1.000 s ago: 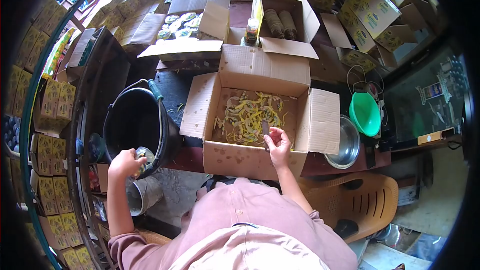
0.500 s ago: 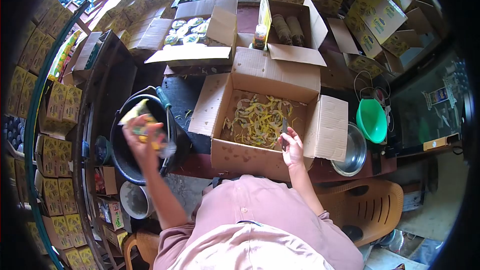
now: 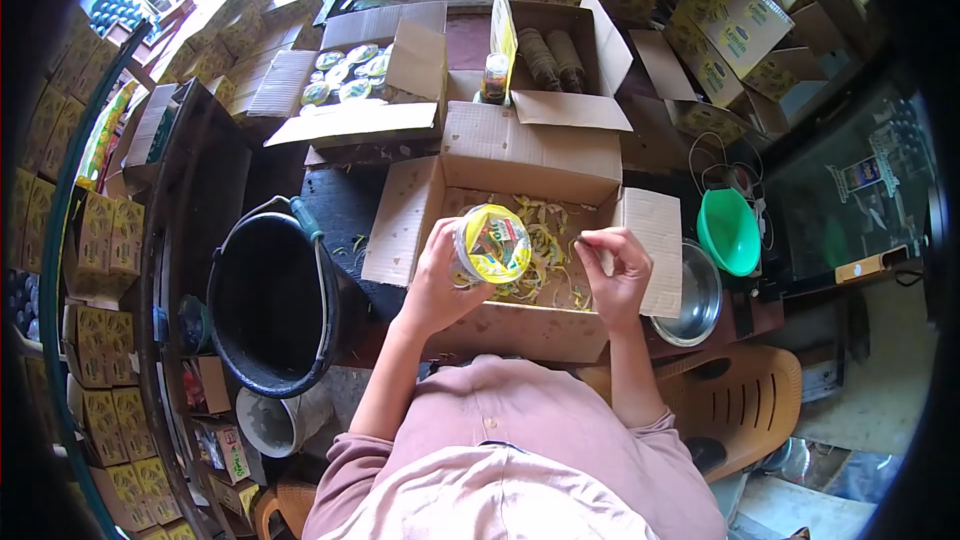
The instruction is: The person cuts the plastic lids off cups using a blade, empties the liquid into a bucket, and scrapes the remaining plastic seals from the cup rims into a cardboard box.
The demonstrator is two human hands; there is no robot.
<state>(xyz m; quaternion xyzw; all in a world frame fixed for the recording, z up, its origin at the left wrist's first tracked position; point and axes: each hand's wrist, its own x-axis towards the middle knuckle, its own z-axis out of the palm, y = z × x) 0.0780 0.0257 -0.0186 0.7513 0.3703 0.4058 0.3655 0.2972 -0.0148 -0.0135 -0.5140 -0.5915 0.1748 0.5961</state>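
Observation:
My left hand grips a clear plastic cup from its left side. The cup's printed yellow and green lid faces up toward me. Just to the right, my right hand is closed in a pinch on what looks like a small dark knife; most of it is hidden by the fingers. The right hand is apart from the cup. Both hands are above an open cardboard box with many yellow and pale curled strips on its floor.
A black bucket with a handle stands at left. Metal bowl and green basin are at right. Behind are a carton of lidded cups, a carton with stacked tubes, and a small jar.
My left hand has come from above the bucket to the box, bringing the cup with its lid now turned toward me. My right hand has risen slightly and moved right, turning inward.

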